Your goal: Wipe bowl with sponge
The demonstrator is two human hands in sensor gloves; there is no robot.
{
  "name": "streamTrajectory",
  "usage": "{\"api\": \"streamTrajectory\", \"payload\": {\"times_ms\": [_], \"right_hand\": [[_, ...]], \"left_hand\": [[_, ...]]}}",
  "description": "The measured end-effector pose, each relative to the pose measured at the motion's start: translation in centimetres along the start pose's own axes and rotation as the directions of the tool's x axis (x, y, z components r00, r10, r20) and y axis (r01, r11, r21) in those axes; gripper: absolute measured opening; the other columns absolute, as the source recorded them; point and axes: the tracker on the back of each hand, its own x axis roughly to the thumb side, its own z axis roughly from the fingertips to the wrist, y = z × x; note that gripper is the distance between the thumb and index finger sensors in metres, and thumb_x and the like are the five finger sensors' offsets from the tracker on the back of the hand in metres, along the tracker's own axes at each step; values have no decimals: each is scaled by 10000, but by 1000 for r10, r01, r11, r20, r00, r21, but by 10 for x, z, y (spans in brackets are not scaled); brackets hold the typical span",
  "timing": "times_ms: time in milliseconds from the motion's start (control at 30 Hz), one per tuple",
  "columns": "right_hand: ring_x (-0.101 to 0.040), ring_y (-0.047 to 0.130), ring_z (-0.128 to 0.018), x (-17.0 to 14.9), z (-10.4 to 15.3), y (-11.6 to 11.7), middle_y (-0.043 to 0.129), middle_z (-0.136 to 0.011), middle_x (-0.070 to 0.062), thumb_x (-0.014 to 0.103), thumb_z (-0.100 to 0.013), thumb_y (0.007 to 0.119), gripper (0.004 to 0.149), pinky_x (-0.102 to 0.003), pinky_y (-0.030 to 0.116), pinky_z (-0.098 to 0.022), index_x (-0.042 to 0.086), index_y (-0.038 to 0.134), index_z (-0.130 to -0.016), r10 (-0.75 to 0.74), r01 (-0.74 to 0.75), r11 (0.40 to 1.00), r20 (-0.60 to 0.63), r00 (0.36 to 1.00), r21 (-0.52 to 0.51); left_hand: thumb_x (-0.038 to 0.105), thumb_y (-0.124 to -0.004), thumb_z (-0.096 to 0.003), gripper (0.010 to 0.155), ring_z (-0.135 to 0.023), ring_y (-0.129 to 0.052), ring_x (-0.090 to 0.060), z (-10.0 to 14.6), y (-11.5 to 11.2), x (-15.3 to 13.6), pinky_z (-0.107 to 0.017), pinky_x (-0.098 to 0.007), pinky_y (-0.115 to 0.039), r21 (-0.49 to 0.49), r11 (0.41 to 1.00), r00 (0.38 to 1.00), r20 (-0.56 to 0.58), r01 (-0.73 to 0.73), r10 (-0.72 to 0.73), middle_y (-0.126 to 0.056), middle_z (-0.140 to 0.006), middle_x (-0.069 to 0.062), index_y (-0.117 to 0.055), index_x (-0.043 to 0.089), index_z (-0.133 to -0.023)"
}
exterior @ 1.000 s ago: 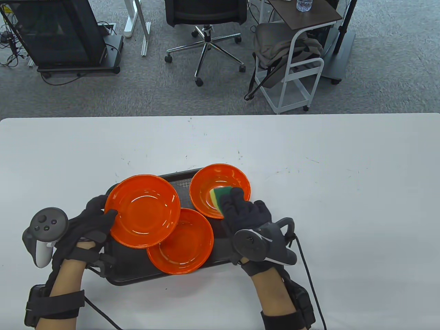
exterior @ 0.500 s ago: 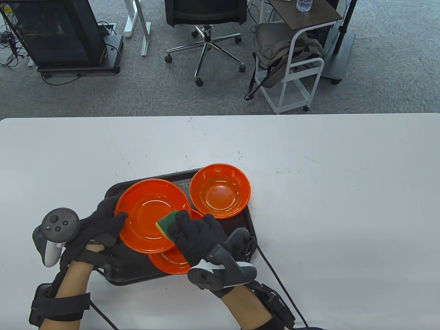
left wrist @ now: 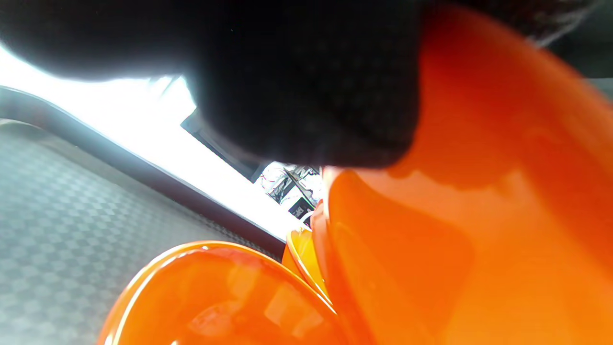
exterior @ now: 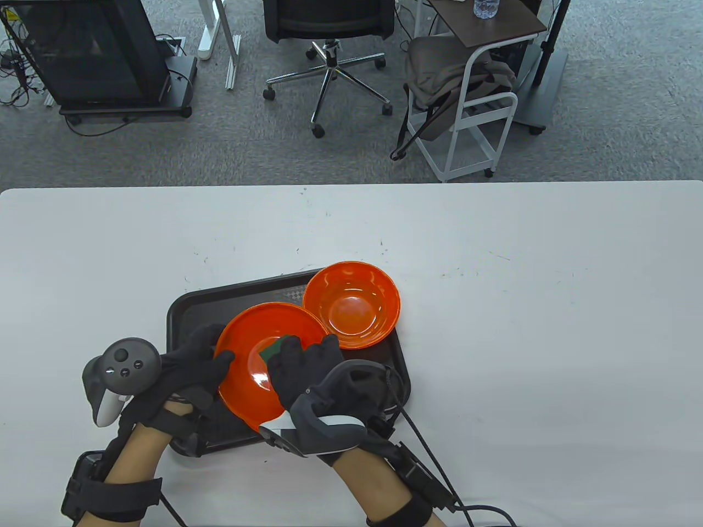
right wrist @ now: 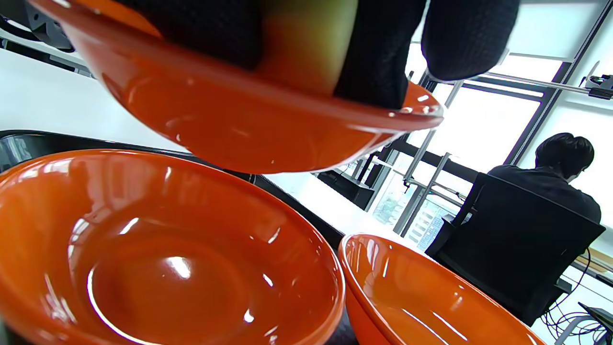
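glossy orange bowl gripped by left hand; right hand presses green sponge inside.

Even, bright light fills the table view, with the white table sharp and shadows under the hands faint and soft. Small glints sit on the orange bowl. In the left wrist view the gloved fingers loom as a dark, out-of-focus mass, the strip of table behind blows out to pure white, and the near bowl smears into soft blur. The right wrist view faces glaring windows; highlights streak the lower bowl, and the lines lean at the edges.
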Motion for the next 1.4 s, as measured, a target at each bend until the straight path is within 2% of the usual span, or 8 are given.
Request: {"api": "streamTrajectory", "payload": {"times_ms": [167,300,433,700,867,1033,1200,1400], "right_hand": [[-363,921,-802,9,-3,2,664,-1084,-205,355,-599,756,518,-620,707,-612,189,534,-1037,-121,129,990,142,982,-48],[-369,919,-799,14,-3,2,670,-1080,-211,342,-598,754,506,-626,703,-611,190,546,-1034,-212,213,977,191,958,17],[-385,905,-807,14,-3,0,665,-1083,-213,332,-599,752,499,-640,684,-613,189,551,-1033,-239,218,966,155,959,139],[-385,880,-833,9,0,2,664,-1086,-211,336,-586,787,516,-647,672,-615,180,567,-1026,-86,72,960,41,995,272],[-374,889,-819,4,0,2,670,-1083,-208,343,-586,788,516,-636,682,-612,186,568,-1026,4,-3,973,-5,1000,229],[-368,908,-789,-4,0,9,666,-1080,-215,356,-601,759,514,-620,704,-602,185,543,-1036,8,-4,994,-35,999,107],[-366,915,-788,-3,0,10,672,-1076,-214,356,-599,762,518,-623,703,-606,183,543,-1035,-68,68,998,19,998,0],[-369,917,-786,5,1,9,662,-1078,-221,348,-596,766,527,-621,706,-610,176,535,-1037,-229,235,972,157,961,-20]], "left_hand": [[441,-875,-470,600,-91,-1058,-113,0,-2,2,-45,-241,-927,-1,1000,1000,9,16,-16,-1007,-417,-36,-716,103,-940],[440,-876,-470,600,-90,-1057,-116,0,3,-3,-44,-244,-926,19,1000,1000,-9,22,-21,-1006,-417,-37,-716,105,-941],[438,-878,-469,597,-88,-1056,-117,0,4,-3,-44,-246,-925,24,999,999,-4,48,-48,-1006,-415,-39,-721,105,-939],[435,-881,-465,596,-59,-1041,-102,0,3,-2,-25,-239,-914,7,997,997,10,72,-72,-1003,-389,-42,-733,92,-929],[436,-879,-466,599,-54,-1039,-98,1,0,2,-22,-236,-913,-18,998,998,28,65,-65,-1001,-383,-42,-731,89,-931],[440,-877,-468,599,-55,-1039,-94,0,-10,8,-23,-234,-914,-68,996,997,56,54,-50,-1000,-384,-40,-731,88,-931],[443,-873,-470,598,-63,-1041,-94,-1,-17,12,-28,-232,-916,-76,995,995,71,69,-63,-1000,-392,-36,-728,95,-934],[445,-870,-472,595,-69,-1042,-94,-1,-16,9,-33,-234,-917,-51,996,995,64,75,-72,-1000,-397,-33,-726,106,-939]]}}
